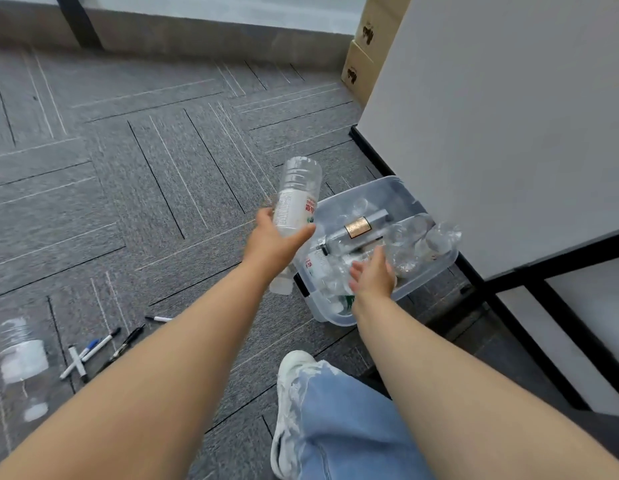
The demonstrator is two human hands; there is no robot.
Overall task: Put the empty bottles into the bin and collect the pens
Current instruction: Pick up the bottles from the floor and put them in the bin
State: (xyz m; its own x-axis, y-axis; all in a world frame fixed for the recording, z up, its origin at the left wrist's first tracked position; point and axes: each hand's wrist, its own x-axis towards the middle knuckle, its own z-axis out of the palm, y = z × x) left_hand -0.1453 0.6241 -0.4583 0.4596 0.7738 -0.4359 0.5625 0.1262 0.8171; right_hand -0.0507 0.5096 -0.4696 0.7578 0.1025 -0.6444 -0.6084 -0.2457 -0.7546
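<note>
Bent knee in blue jeans (339, 420) and a white sneaker (287, 410) sit nearest. Left hand (273, 242) grasps a clear white-labelled bottle (296, 206) at the left edge of the clear plastic bin (332, 320), not yet dropped in. Right hand (372, 275) is spread, holding nothing, over the crushed bottles (422, 240) already inside. Binning looks well along: 1 floor bottle (22, 355) remains, and at least 4 pens (100, 346) lie uncollected on the carpet.

Clear, glossy plastic bottle (297, 199); translucent smooth plastic bin (436, 268); matt, rough grey woven carpet (128, 168); brown cardboard boxes (361, 69).
</note>
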